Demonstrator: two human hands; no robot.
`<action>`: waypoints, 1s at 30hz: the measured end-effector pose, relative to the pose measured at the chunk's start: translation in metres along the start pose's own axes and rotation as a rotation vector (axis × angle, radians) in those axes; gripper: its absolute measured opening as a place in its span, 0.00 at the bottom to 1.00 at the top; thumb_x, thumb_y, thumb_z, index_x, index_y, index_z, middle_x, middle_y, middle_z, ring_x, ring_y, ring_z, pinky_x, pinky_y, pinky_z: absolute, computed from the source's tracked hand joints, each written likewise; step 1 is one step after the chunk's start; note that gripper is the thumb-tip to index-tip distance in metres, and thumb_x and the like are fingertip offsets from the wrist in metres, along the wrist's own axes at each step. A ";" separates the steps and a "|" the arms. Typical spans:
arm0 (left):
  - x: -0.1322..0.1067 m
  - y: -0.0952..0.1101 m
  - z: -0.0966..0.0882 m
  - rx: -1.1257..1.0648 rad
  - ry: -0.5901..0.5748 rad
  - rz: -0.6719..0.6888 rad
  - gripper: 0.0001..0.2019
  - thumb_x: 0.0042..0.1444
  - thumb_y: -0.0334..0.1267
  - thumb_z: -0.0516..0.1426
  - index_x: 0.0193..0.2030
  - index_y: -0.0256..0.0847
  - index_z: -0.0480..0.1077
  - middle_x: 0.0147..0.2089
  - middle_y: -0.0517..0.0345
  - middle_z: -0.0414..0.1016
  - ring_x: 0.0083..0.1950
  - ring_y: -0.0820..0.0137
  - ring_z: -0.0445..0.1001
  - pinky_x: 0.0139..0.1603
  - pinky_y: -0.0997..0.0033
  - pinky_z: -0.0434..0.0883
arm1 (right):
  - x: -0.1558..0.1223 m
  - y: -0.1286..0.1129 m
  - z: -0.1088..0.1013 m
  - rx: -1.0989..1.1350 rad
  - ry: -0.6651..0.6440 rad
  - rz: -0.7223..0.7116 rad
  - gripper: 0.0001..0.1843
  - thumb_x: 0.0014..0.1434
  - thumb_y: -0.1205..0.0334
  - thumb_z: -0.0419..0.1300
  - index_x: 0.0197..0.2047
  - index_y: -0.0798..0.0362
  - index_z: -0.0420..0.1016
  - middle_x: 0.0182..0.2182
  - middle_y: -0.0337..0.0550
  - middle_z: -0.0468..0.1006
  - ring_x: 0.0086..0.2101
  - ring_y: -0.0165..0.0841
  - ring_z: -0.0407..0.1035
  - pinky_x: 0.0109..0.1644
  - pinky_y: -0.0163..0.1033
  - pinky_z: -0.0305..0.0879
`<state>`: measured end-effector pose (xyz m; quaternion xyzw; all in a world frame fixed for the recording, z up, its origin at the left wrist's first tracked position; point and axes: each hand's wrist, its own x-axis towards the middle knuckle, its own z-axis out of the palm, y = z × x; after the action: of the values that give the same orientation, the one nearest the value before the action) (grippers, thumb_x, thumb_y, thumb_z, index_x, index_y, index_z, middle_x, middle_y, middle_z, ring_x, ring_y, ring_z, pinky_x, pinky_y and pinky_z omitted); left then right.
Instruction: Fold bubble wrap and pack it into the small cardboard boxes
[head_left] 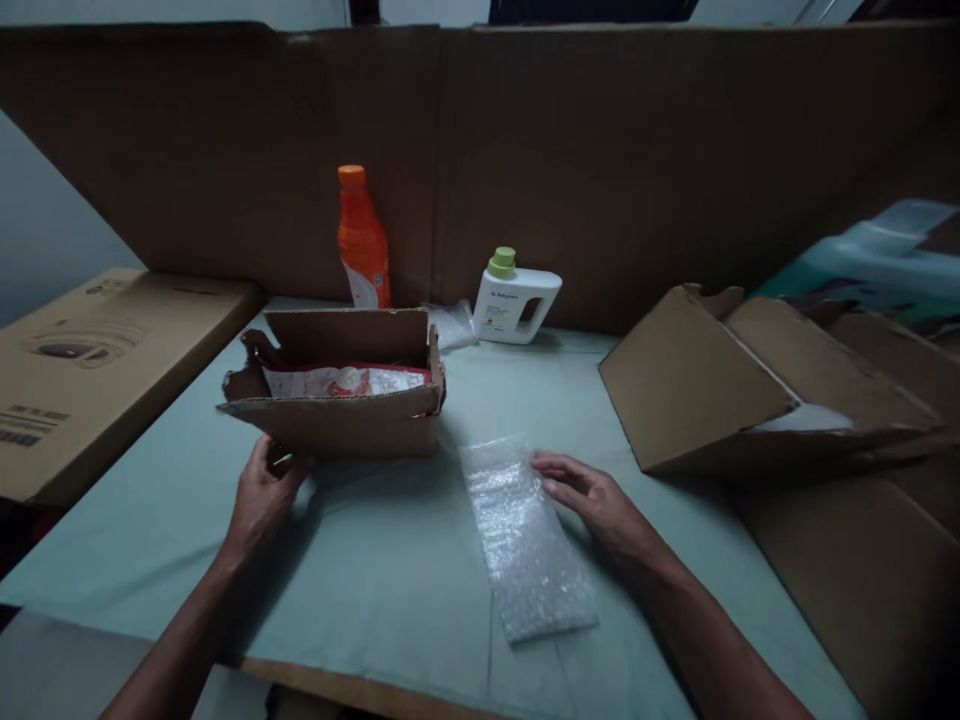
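A small open cardboard box (352, 420) stands on the pale green table (390, 560), with a red and white packet (345, 380) inside. My left hand (262, 495) rests against the box's lower front left corner, fingers curled at its base. A strip of clear bubble wrap (521, 540) lies flat to the right of the box. My right hand (589, 495) lies on the wrap's right edge with fingers stretched out, holding nothing.
An orange bottle (362, 240) and a white jug with a green cap (514, 300) stand at the back by a tall cardboard wall (600, 150). A flat printed carton (90, 360) lies left. Opened cardboard boxes (750, 390) lie to the right.
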<state>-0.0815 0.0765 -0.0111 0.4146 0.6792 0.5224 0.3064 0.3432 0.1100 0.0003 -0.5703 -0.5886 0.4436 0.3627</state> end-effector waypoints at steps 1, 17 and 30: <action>-0.001 0.002 0.005 -0.010 -0.027 0.010 0.28 0.45 0.49 0.64 0.52 0.41 0.67 0.50 0.49 0.76 0.51 0.60 0.75 0.50 0.63 0.73 | 0.000 -0.002 -0.003 -0.077 0.060 -0.055 0.17 0.53 0.47 0.67 0.43 0.48 0.82 0.56 0.52 0.76 0.51 0.47 0.72 0.51 0.51 0.70; -0.005 0.024 0.070 -0.028 -0.141 0.124 0.26 0.51 0.49 0.59 0.54 0.37 0.66 0.51 0.46 0.76 0.50 0.58 0.76 0.51 0.58 0.73 | 0.086 -0.045 0.071 -0.081 -0.081 -0.298 0.33 0.51 0.56 0.66 0.60 0.52 0.69 0.46 0.47 0.81 0.32 0.35 0.74 0.37 0.41 0.72; -0.007 0.025 0.100 0.054 -0.107 0.199 0.36 0.54 0.39 0.59 0.69 0.40 0.57 0.67 0.38 0.64 0.67 0.53 0.65 0.59 0.53 0.69 | 0.059 0.005 0.027 -0.479 0.066 -0.283 0.24 0.54 0.51 0.63 0.52 0.55 0.76 0.54 0.58 0.77 0.54 0.52 0.70 0.57 0.56 0.66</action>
<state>0.0129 0.1183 -0.0140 0.5152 0.6313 0.5089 0.2775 0.3142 0.1652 -0.0181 -0.5662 -0.7383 0.2180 0.2947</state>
